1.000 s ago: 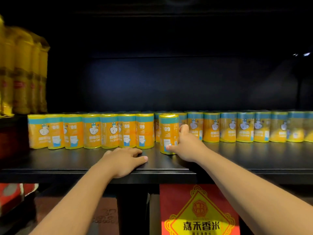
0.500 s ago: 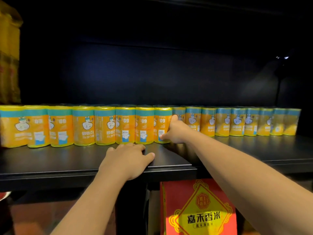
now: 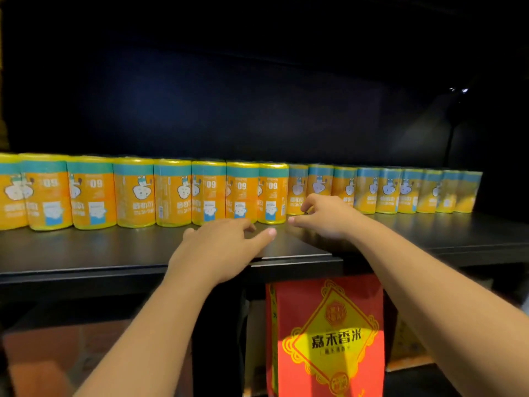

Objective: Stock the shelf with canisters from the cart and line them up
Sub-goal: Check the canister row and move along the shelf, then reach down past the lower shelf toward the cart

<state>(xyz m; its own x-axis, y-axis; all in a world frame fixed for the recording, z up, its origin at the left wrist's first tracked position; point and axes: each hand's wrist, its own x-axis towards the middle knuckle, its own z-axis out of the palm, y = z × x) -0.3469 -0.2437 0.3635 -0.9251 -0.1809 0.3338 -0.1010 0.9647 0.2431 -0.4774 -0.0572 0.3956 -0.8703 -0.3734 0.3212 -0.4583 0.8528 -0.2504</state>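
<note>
Head view: the left hand [image 3: 220,247] is palm down at the front of the black shelf [image 3: 86,253]. Its fingers are relaxed and lightly spread, its thumb stretches to the right, and it holds nothing. The right hand [image 3: 326,216] hovers low just in front of the canisters [image 3: 174,193], fingers loosely curled and gripping nothing; I cannot tell whether its fingertips touch a canister. The yellow canisters with teal bands stand upright in one long row across the shelf, long axes vertical, labels facing out, packed side by side. The left stretch stands nearer the edge and ends at the end canister [image 3: 272,193]; the right stretch sits farther back. Below the shelf stands a red bag [image 3: 329,339]
</note>
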